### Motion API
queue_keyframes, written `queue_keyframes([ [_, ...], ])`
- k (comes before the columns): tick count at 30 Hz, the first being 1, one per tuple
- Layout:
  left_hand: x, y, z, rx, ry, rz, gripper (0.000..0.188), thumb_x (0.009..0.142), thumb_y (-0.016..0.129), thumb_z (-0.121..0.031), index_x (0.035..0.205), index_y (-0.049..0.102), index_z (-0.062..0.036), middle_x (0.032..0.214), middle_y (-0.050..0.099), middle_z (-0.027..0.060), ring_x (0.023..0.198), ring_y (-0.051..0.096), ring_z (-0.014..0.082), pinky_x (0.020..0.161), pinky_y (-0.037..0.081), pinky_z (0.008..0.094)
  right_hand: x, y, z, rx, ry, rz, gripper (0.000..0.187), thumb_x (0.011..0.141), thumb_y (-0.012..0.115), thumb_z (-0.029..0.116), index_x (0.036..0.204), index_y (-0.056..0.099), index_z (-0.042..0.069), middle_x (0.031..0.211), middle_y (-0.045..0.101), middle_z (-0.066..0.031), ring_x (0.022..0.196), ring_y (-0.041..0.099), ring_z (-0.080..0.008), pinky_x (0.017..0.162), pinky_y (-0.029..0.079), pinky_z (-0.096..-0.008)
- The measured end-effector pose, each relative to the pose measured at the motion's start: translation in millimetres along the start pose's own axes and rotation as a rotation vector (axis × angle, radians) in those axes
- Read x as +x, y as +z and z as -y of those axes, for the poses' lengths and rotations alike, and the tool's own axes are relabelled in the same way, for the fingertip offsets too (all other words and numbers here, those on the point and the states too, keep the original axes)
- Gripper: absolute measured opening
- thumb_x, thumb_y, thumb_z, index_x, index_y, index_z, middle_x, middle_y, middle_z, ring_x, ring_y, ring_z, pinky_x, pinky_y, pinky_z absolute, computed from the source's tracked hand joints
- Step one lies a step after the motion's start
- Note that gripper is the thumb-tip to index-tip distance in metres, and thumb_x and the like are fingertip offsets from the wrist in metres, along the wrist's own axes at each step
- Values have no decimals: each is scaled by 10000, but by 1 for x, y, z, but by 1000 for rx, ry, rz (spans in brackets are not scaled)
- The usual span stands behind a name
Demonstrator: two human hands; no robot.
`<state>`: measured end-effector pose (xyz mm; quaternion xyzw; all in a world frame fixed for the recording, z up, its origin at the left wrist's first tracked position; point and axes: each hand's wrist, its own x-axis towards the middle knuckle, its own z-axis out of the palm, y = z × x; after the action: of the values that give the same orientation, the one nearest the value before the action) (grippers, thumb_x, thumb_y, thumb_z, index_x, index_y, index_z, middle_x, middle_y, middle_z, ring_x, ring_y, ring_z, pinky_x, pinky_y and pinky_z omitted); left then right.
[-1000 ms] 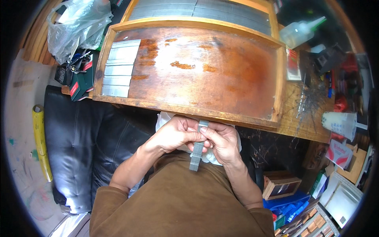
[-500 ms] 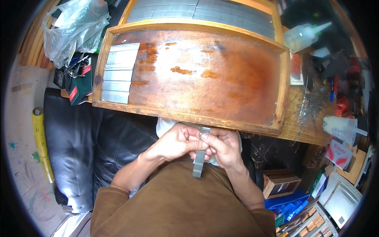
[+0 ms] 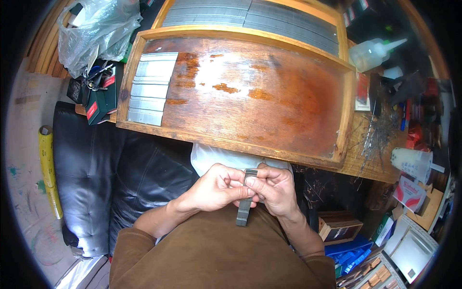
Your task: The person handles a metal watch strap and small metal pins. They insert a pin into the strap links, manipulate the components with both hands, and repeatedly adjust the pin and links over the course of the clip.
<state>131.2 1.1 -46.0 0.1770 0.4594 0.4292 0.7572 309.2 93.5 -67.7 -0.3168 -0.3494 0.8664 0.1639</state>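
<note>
Close to my lap, in front of the wooden tray [image 3: 231, 142], I hold a narrow stack of thin grey metal strips [image 3: 244, 212]. My left hand [image 3: 219, 188] pinches the stack from the left with thumb and fingers. My right hand [image 3: 274, 190] grips its upper part, the thumb lying across it. The stack's lower end sticks out below my fingers; its middle is partly hidden by them. Inside the tray, rows of similar grey metal strips [image 3: 153, 89] lie packed along the left side.
Behind stands a second tray full of grey strips [image 3: 288, 26]. A plastic bag [image 3: 98, 38] and dark boxes [image 3: 103, 103] are at the left, a squeeze bottle [image 3: 370, 53] and a drink cup [image 3: 411, 164] at the right. A black padded seat [image 3: 139, 178] lies below the tray.
Both hands and the metal stack have come slightly nearer to my body, away from the tray's edge. The stack's top end now shows more clearly. My grip stays much the same.
</note>
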Motion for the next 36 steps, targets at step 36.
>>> queue_keyframes([
  [36,31,-23,4,66,-58,-44,134,1015,680,-101,1069,742,4,935,785,64,846,721,81,669,528,191,25,-14,-24,31,-29,-119,72,962,718,43,934,749,-16,725,693,-57,559,597,-74,492,517,-220],
])
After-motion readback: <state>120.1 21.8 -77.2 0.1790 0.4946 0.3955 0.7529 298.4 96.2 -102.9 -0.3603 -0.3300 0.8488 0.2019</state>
